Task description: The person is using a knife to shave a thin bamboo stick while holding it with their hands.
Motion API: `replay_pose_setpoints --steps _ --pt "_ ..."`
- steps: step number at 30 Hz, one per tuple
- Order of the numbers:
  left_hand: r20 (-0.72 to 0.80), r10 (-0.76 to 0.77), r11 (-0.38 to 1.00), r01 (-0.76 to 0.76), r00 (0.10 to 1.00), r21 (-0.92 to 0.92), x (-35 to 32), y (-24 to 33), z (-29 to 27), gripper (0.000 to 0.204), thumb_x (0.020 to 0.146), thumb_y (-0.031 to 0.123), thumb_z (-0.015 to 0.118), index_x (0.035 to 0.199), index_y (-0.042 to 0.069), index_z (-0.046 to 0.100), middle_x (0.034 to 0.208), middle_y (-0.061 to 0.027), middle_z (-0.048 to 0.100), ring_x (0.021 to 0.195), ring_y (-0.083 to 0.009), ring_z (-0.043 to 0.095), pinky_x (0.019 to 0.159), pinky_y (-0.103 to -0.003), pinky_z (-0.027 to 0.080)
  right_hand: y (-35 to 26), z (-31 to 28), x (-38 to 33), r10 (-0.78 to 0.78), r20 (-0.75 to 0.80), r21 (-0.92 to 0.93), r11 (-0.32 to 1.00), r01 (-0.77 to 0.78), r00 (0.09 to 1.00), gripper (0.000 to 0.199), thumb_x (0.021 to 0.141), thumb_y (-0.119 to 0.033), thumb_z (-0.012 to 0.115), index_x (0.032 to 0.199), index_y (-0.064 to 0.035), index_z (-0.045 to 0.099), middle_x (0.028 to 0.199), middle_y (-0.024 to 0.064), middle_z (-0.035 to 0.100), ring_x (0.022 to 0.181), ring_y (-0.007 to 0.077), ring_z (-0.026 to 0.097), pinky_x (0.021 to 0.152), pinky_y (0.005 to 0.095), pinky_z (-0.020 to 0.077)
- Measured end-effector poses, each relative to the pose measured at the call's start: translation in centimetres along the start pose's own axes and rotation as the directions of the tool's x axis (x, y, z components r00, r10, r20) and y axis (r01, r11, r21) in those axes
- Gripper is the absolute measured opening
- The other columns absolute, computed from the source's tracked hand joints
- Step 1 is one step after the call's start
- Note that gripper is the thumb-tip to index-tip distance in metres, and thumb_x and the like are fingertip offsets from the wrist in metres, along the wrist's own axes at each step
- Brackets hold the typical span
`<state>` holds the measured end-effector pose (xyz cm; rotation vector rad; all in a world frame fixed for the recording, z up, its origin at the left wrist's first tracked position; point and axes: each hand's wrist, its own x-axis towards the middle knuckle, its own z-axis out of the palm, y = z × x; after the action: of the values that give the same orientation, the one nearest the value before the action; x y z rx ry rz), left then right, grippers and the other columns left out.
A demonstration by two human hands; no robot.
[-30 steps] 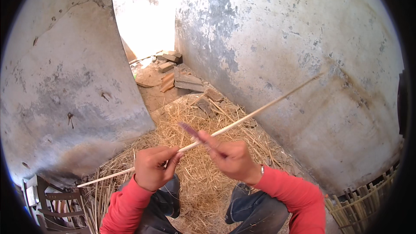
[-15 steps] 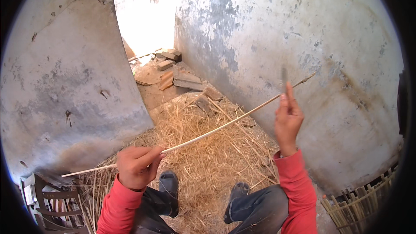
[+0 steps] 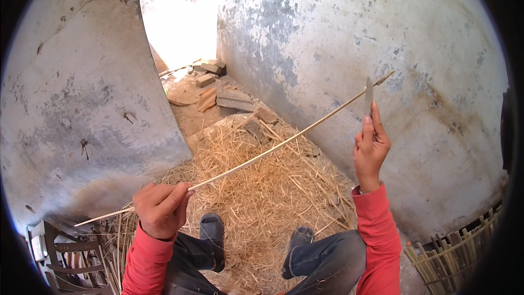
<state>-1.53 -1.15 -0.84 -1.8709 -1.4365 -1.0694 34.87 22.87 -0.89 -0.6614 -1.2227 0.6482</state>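
A long, thin, pale stick [image 3: 273,150] slants across the view, rising from lower left to upper right and bowing slightly. Its far right tip is darker and rough. Closed around its lower part is my left hand [image 3: 161,209], with the tail end poking out past the fist. My right hand [image 3: 371,150] pinches a short knife [image 3: 369,97], blade pointing up. The blade crosses the stick near its dark tip and appears to touch it. The knife's handle is mostly hidden in my fingers.
Straw-like shavings [image 3: 251,207] cover the floor around my feet. Bricks and broken slabs [image 3: 232,97] lie beyond, by a bright doorway. Peeling walls [image 3: 338,38] rise on both sides. A dark chair-like frame [image 3: 71,257] and loose sticks stand at left, a slatted basket [image 3: 456,262] at right.
My right hand has moved up and slightly right, bringing the knife blade against the stick near its tip. My left hand has shifted a little left, and the stick's right end is higher.
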Motion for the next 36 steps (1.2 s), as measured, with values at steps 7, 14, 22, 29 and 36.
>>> replay_pose_setpoints --steps 7,14,22,29,36 --pt "-0.038 -0.035 0.999 0.036 0.999 0.026 -0.2 -0.8 -0.2 0.023 0.077 0.005 0.087 0.098 0.008 0.078 0.070 -0.0060 0.068 0.053 -0.0258 0.059 0.051 -0.036 0.039 -0.9 -0.2 0.0 -0.007 0.050 0.051 0.999 0.005 0.999 0.044 0.108 -0.010 0.060 0.152 -0.0041 0.059 0.067 -0.0107 0.046 0.051 -0.0005 0.033 0.045 0.0220 0.0287" --pt "-0.003 -0.044 0.999 0.044 0.999 0.018 -0.2 -1.3 -0.8 0.023 0.077 0.004 0.087 0.097 0.008 0.078 0.071 -0.0055 0.069 0.054 -0.0255 0.059 0.051 -0.036 0.039 -1.8 -0.8 0.4 0.034 0.089 -0.023 0.999 -0.032 0.995 0.043 0.109 -0.011 0.060 0.151 -0.0059 0.060 0.066 -0.0095 0.048 0.051 -0.0005 0.034 0.045 0.0223 0.0294" --pt "-0.006 -0.027 0.997 0.028 1.000 0.066 -0.3 -2.0 -1.0 0.024 0.075 0.003 0.087 0.096 0.011 0.079 0.069 -0.0036 0.067 0.054 -0.0234 0.058 0.051 -0.035 0.038 -1.0 -0.6 0.0 0.149 0.049 0.034 0.988 -0.150 0.988 0.043 0.109 -0.014 0.062 0.152 -0.0073 0.059 0.069 -0.0093 0.047 0.053 0.0002 0.034 0.046 0.0222 0.0296" --pt "0.024 0.016 1.000 -0.016 1.000 0.024 0.2 -0.7 -0.6 0.021 0.076 0.002 0.085 0.094 0.010 0.079 0.072 -0.0047 0.069 0.056 -0.0237 0.061 0.053 -0.036 0.038 -0.9 -1.0 0.0 0.134 0.059 0.066 0.988 -0.138 0.989 0.042 0.109 -0.013 0.061 0.151 -0.0061 0.060 0.069 -0.0098 0.047 0.053 0.0005 0.035 0.047 0.0215 0.0304" --pt "0.007 -0.033 0.999 0.033 0.999 0.039 -0.3 -2.6 -1.9 0.020 0.077 0.003 0.085 0.094 0.011 0.079 0.074 -0.0048 0.071 0.056 -0.0236 0.062 0.053 -0.036 0.039 -1.4 -0.9 -0.1 0.134 0.117 0.047 0.989 -0.140 0.984 0.043 0.110 -0.011 0.059 0.152 -0.0071 0.059 0.069 -0.0098 0.048 0.053 0.0006 0.035 0.047 0.0216 0.0307"
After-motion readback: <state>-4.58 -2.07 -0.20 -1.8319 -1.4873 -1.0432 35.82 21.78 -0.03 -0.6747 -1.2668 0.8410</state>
